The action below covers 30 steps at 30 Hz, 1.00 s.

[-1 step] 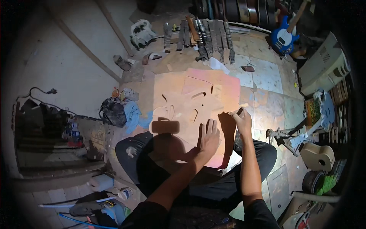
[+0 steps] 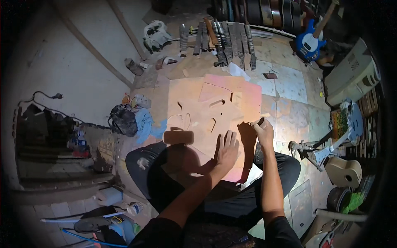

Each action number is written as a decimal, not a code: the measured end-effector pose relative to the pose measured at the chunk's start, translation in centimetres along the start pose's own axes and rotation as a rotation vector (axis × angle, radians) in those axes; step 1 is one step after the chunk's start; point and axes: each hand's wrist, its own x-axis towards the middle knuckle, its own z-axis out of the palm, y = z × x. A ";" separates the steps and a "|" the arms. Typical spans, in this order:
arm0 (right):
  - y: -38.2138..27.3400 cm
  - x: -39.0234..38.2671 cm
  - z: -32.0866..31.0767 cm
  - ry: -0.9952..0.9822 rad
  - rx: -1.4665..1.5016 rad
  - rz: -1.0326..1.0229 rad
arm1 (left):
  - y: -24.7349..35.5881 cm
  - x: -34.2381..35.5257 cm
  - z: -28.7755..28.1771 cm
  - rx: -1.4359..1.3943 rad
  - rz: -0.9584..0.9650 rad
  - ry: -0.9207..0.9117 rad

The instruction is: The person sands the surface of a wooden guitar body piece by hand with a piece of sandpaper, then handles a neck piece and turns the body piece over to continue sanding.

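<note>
A tan flat template sheet with curved slots, a small round hole and shaped cut-outs lies over a larger orange-pink board between my bent legs. My left hand rests flat on the near part of the sheet, fingers stretched out and slightly apart. At the board's right edge my right hand is curled closed. A dark spot shows between its thumb and fingers, but what it grips is too small and shaded to name. Shadows of my head and arms fall across the sheets.
Files and rasps lie in a row on the tiled floor ahead. A blue electric guitar stands at the far right, an unfinished guitar body nearer. Left are a black bag, a blue cloth and a floor opening.
The whole view has shifted very slightly. Both hands and the sheets keep their places relative to each other.
</note>
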 end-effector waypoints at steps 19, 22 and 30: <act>3.6 -0.6 2.1 -0.069 -0.030 0.032 | -26.5 -3.8 7.1 -0.081 -0.666 0.581; 2.6 -1.0 3.4 -0.111 -0.018 0.121 | -29.9 -3.4 7.5 -0.439 -0.706 0.535; 1.2 -1.9 5.5 -0.264 0.067 0.337 | -34.3 -0.9 8.2 -0.783 -0.456 0.525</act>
